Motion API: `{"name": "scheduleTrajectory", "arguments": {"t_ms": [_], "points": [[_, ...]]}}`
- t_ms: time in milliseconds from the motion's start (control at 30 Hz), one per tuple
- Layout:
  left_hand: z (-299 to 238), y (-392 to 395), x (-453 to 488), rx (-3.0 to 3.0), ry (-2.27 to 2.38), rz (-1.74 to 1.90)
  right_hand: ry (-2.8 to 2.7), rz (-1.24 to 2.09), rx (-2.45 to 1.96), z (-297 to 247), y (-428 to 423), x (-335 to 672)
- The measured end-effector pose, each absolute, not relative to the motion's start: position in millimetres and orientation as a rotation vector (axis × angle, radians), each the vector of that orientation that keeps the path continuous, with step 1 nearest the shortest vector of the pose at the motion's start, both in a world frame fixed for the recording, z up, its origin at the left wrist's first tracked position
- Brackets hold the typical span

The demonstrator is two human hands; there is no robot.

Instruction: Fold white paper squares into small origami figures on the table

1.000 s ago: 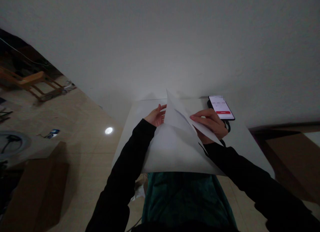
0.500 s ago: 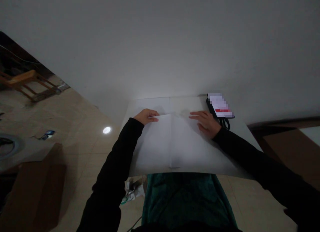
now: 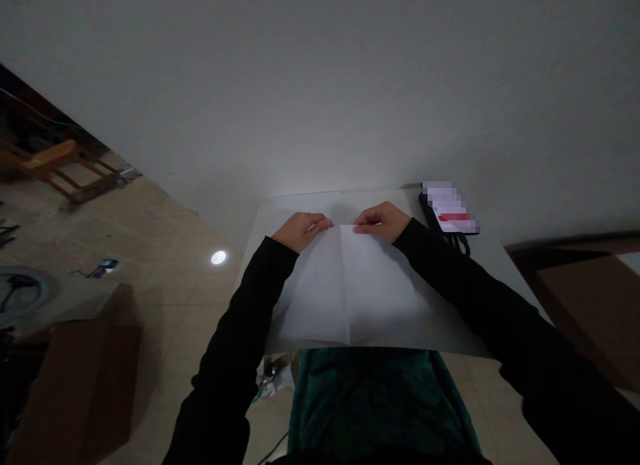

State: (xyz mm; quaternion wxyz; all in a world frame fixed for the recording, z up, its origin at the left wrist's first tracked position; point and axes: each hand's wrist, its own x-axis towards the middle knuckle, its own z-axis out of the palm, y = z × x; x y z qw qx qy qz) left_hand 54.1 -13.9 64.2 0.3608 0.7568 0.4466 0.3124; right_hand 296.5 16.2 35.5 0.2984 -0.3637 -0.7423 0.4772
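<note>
A white paper sheet (image 3: 345, 285) lies flat on a white table (image 3: 300, 211), with a vertical crease down its middle. My left hand (image 3: 303, 230) rests on the sheet's far edge, just left of the crease. My right hand (image 3: 381, 222) rests just right of the crease, with its fingertips on the paper. Neither hand appears to grip the sheet, and a small gap separates them. Black sleeves cover both arms.
A black phone (image 3: 449, 208) with a blurred screen and a dark cable (image 3: 461, 245) lies at the table's far right. Beyond the table's edges are a tiled floor, a cardboard box (image 3: 75, 378) and a wooden chair (image 3: 50, 161).
The sheet, raised and angled a second ago, now lies flat. Both hands have moved inward to the far edge near the crease, and the right hand has shifted away from the phone.
</note>
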Motion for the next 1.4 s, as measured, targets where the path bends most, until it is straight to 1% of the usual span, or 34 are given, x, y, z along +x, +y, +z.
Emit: {"name": "scheduleTrajectory", "arguments": {"t_ms": [167, 400, 567, 967, 1267, 1400], "points": [[61, -18, 67, 1.782, 1.024, 0.678, -2.123, 1.08, -0.964, 54, 9, 300], [62, -24, 72, 1.62, 0.9, 0.696, -2.185, 1.032, -0.917, 64, -1, 300], [59, -26, 73, 1.559, 0.935, 0.711, -2.189, 0.986, -0.928, 69, -5, 300], [57, -27, 73, 1.631, 1.022, 0.825, -2.131, 0.874, -1.053, 72, -9, 294], [54, -26, 67, 1.668, 1.059, 0.938, -2.048, 0.875, -1.042, 69, -9, 291], [52, -26, 62, 1.61, 0.99, 0.721, -1.997, 0.935, -1.023, 73, -10, 294]]}}
